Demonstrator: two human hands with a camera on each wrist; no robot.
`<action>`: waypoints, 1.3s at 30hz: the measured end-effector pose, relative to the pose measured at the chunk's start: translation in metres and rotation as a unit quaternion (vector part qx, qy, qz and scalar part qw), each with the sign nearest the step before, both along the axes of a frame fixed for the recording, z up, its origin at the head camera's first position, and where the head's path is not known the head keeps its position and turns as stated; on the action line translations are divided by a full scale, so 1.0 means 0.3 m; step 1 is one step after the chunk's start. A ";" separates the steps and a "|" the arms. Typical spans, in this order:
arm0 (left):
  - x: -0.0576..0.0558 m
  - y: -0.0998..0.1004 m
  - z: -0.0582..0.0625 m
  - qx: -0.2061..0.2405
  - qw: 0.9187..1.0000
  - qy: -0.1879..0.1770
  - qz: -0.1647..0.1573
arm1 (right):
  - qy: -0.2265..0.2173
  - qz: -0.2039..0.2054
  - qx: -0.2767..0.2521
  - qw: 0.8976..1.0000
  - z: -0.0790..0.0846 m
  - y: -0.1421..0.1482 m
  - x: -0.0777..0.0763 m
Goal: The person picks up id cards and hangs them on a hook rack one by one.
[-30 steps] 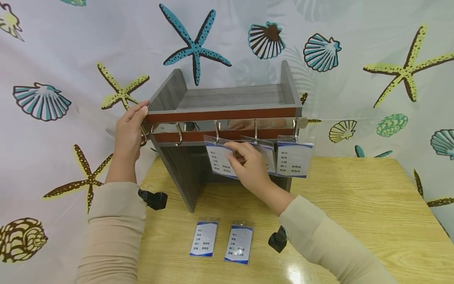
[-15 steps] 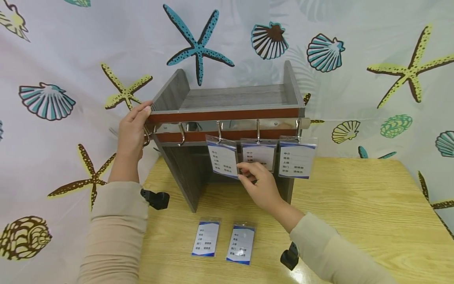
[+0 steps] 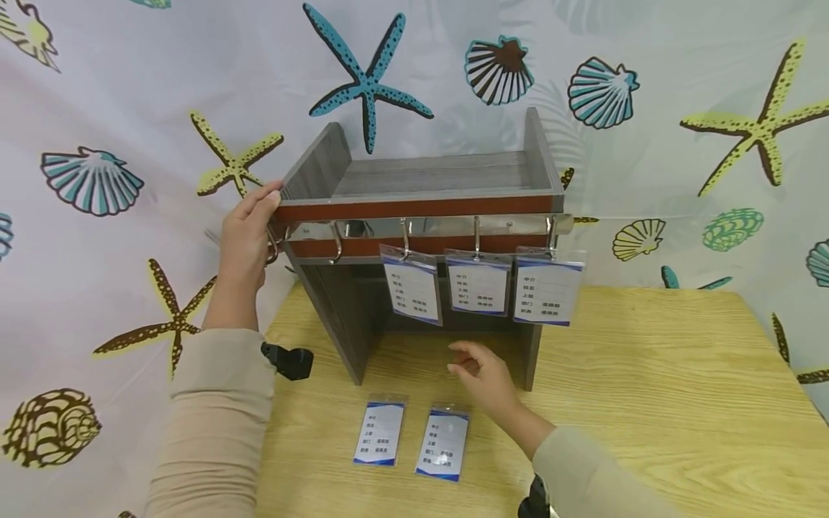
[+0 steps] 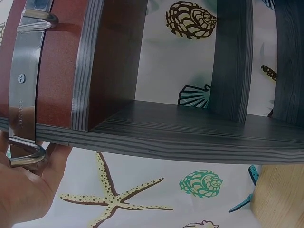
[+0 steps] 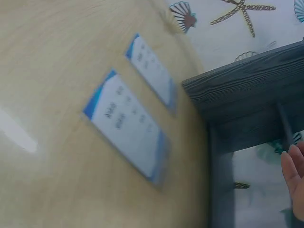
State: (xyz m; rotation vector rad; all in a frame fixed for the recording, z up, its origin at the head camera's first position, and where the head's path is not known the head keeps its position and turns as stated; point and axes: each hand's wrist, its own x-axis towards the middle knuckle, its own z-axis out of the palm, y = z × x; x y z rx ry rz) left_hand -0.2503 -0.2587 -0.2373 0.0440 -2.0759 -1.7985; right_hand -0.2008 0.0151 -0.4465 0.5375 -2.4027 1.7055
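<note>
My left hand (image 3: 246, 234) grips the upper left edge of a grey wooden shelf (image 3: 427, 208), beside the end hook (image 4: 28, 151) of its metal rail. Three clear-sleeved name badges hang from the rail's hooks: one at the right end (image 3: 547, 291), one beside it (image 3: 478, 285), and a slightly turned one (image 3: 411, 289) near the middle. My right hand (image 3: 486, 378) is in front of the shelf, below the hanging badges, with thumb and fingers loosely curved and nothing between them. Two more badges lie on the table, a left badge (image 3: 381, 434) and a right badge (image 3: 443, 444).
A bare hook (image 3: 336, 243) is on the left part of the rail. The shelf stands on a yellow wood-grain table (image 3: 660, 374). Behind it hangs a pale cloth (image 3: 440, 43) printed with starfish and shells.
My right hand has let go of the hanging badge near the middle and moved down toward the badges on the table. The left hand stays on the shelf edge.
</note>
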 end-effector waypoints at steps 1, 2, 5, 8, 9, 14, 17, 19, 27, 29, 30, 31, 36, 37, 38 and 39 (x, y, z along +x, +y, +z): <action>0.000 0.001 0.000 -0.001 1.000 -0.001 0.001 | -0.009 0.002 0.000 1.000 -0.020 0.001 0.000; 0.000 0.001 0.000 0.000 1.000 -0.001 0.001 | -0.014 0.003 0.003 1.000 -0.038 0.002 0.000; -0.001 0.003 0.000 0.002 1.000 0.001 0.001 | -0.028 0.007 0.012 1.000 -0.084 0.004 0.000; 0.000 0.005 0.002 0.005 1.000 0.001 0.001 | -0.037 0.006 0.032 0.999 -0.116 0.004 -0.003; 0.000 0.006 0.002 0.005 1.000 0.001 0.001 | -0.041 0.006 0.038 0.998 -0.127 0.004 -0.004; 0.002 0.002 0.005 0.008 1.000 -0.004 0.003 | -0.074 0.024 0.074 0.994 -0.170 0.011 -0.006; 0.004 -0.002 0.006 0.012 1.000 -0.007 0.001 | -0.098 0.034 0.103 0.989 -0.195 0.015 -0.008; 0.004 -0.003 0.005 0.015 1.000 -0.010 -0.001 | -0.110 0.036 0.117 0.986 -0.211 0.017 -0.009; 0.005 -0.005 0.002 0.009 1.000 -0.014 -0.001 | -0.147 0.061 0.147 0.976 -0.251 0.024 -0.004; 0.006 -0.005 0.001 0.006 1.000 -0.016 -0.001 | -0.148 0.067 0.150 0.975 -0.256 0.026 -0.001; 0.007 -0.005 0.001 0.004 1.000 -0.017 -0.002 | -0.147 0.068 0.153 0.975 -0.259 0.027 0.000; 0.007 -0.004 0.000 0.003 1.000 -0.017 -0.002 | -0.144 0.070 0.157 0.975 -0.262 0.029 0.001; 0.007 -0.003 -0.001 0.003 1.000 -0.013 -0.005 | -0.119 0.069 0.191 0.972 -0.285 0.030 0.002; 0.007 -0.003 0.000 0.004 1.000 -0.012 -0.005 | -0.109 0.066 0.201 0.971 -0.290 0.029 0.002; 0.006 -0.003 0.000 0.004 1.000 -0.011 -0.005 | -0.101 0.063 0.211 0.970 -0.295 0.027 0.002; 0.005 -0.003 0.000 0.004 1.000 -0.011 -0.005 | -0.091 0.058 0.220 0.969 -0.300 0.025 0.002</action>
